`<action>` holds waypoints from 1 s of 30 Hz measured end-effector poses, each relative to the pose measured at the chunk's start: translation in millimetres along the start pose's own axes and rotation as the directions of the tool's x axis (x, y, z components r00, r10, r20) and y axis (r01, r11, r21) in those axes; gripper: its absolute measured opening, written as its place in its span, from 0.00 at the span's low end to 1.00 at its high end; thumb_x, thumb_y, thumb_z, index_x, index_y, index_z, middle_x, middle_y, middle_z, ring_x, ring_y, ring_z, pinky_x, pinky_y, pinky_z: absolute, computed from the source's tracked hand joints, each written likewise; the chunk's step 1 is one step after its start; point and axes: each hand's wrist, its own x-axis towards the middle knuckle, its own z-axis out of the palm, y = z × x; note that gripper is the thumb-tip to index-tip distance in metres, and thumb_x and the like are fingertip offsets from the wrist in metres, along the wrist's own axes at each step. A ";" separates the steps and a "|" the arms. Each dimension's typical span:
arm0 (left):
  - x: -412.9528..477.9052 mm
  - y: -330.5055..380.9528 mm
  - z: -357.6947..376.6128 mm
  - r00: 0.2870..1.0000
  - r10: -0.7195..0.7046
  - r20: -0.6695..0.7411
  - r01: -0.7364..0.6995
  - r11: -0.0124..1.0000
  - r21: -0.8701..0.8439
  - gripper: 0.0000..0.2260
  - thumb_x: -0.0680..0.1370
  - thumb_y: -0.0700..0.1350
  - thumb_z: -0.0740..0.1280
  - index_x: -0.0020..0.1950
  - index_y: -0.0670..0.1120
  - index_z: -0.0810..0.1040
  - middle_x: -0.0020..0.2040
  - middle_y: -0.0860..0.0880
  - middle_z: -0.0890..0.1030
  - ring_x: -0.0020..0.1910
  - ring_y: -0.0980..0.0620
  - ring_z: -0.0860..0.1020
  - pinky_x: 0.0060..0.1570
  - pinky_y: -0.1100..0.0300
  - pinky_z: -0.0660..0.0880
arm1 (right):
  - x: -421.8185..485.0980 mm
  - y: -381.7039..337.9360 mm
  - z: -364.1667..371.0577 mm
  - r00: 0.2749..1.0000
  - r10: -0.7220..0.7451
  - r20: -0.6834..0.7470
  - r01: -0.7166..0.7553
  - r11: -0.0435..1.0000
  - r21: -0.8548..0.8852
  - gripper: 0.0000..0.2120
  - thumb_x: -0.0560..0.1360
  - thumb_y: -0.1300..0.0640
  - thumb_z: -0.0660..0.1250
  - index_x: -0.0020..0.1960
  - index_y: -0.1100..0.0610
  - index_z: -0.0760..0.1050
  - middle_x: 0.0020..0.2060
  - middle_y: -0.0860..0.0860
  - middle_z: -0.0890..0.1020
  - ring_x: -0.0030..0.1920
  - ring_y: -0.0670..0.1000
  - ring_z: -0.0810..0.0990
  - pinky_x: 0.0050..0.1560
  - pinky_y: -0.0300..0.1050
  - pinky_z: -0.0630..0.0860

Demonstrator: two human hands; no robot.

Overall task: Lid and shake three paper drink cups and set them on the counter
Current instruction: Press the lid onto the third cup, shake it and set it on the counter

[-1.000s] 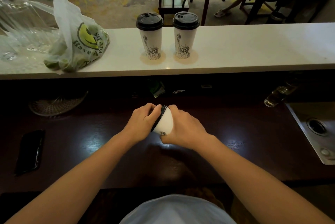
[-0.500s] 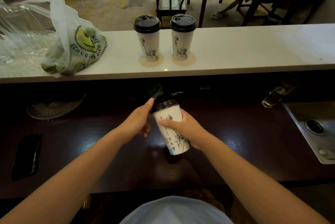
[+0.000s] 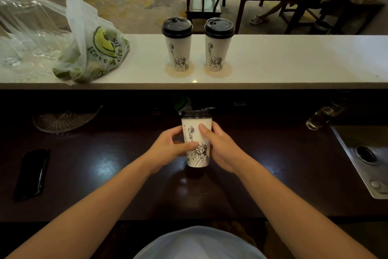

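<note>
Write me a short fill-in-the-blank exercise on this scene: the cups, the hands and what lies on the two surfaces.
1. The number of lidded cups standing on the white counter is ____.
2. The third cup is held upright by ____ hands, the left hand and the right hand.
3. Every cup lid is ____ in colour.
4. The plastic bag lies to the ____ of the two counter cups.

Missing words: two; both; black; left
</note>
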 end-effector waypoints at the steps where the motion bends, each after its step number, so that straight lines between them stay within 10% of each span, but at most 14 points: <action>1: -0.8 -0.5 -1.7 1.000 0.008 0.006 -0.007 1.000 -0.030 0.18 0.75 0.35 0.73 0.63 0.48 0.79 0.56 0.45 0.86 0.55 0.48 0.85 0.49 0.56 0.82 | 0.9 1.8 -3.5 1.000 -0.012 -0.001 0.012 1.000 -0.011 0.26 0.80 0.55 0.67 0.76 0.54 0.65 0.65 0.57 0.81 0.62 0.56 0.82 0.62 0.57 0.80; 15: 4.6 -38.0 4.1 0.998 0.002 0.068 0.000 1.000 -0.028 0.23 0.77 0.34 0.71 0.69 0.50 0.75 0.62 0.48 0.83 0.61 0.52 0.82 0.55 0.57 0.80 | 0.0 19.4 -20.2 0.996 -0.043 -0.080 0.020 0.963 -0.269 0.34 0.69 0.65 0.79 0.70 0.55 0.68 0.61 0.53 0.81 0.61 0.53 0.82 0.62 0.57 0.81; 20: 8.7 -78.9 8.7 1.000 0.003 -0.030 0.003 0.981 0.196 0.19 0.78 0.49 0.71 0.69 0.54 0.75 0.64 0.50 0.82 0.62 0.54 0.81 0.64 0.55 0.76 | 4.0 34.1 -22.7 0.978 -0.068 -0.198 -0.014 0.923 -0.384 0.39 0.65 0.65 0.82 0.70 0.55 0.67 0.61 0.51 0.81 0.62 0.52 0.81 0.62 0.57 0.80; 25: 11.2 -139.8 -6.7 0.970 0.052 -0.238 0.163 0.586 0.794 0.32 0.80 0.59 0.60 0.78 0.41 0.63 0.78 0.38 0.65 0.77 0.39 0.63 0.76 0.49 0.60 | 3.5 36.5 -25.7 0.974 -0.092 -0.209 -0.029 0.860 -0.510 0.39 0.64 0.60 0.83 0.69 0.52 0.67 0.60 0.49 0.81 0.61 0.50 0.81 0.62 0.57 0.80; 30: 10.9 -187.1 -11.3 0.925 0.055 -0.376 0.333 0.361 0.871 0.37 0.79 0.65 0.51 0.81 0.43 0.55 0.81 0.35 0.52 0.80 0.31 0.49 0.76 0.37 0.49 | 1.7 33.6 -26.4 0.970 -0.111 -0.218 -0.035 0.819 -0.573 0.45 0.57 0.48 0.83 0.69 0.48 0.66 0.61 0.48 0.81 0.62 0.50 0.80 0.60 0.53 0.81</action>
